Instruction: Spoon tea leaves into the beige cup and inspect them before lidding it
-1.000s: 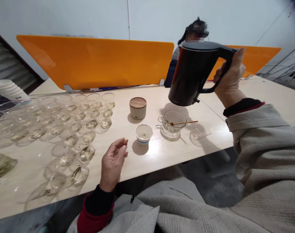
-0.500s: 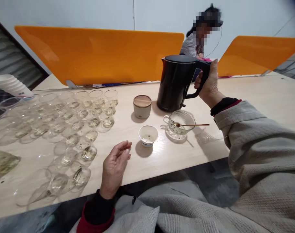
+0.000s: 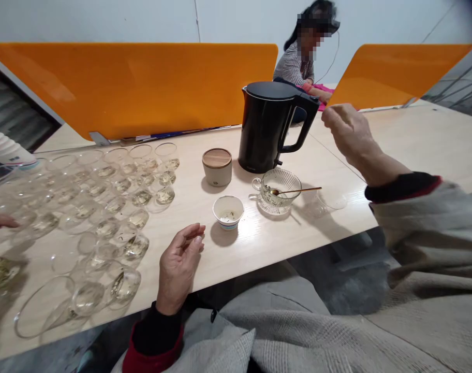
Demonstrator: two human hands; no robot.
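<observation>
A black electric kettle (image 3: pixel 263 129) stands upright on the table. My right hand (image 3: pixel 347 129) is just right of its handle, apart from it, with fingers loosely curled and nothing seen in them. My left hand (image 3: pixel 181 264) lies at the table's front edge, open and holding nothing, fingers slightly bent. Close to its fingertips is a white paper cup (image 3: pixel 228 212) with dark bits in the bottom. A ribbed glass cup (image 3: pixel 280 184) on a glass saucer (image 3: pixel 274 208) contains leaf bits and a golden spoon (image 3: pixel 301 190). Behind the paper cup sits a grey canister (image 3: pixel 217 173) with a wooden lid.
Several clear cups (image 3: pixel 104 228) with leaves and liquid crowd the left side. Stacked paper cups (image 3: pixel 9 150) stand farther left. Another person's hand (image 3: pixel 3 219) reaches in there. Orange partitions (image 3: pixel 143 88) line the back, with a seated person (image 3: pixel 292 67) beyond.
My right hand has let go of the kettle handle and moved right. My left hand stays by the paper cup. Another person's hand has come in at the left edge.
</observation>
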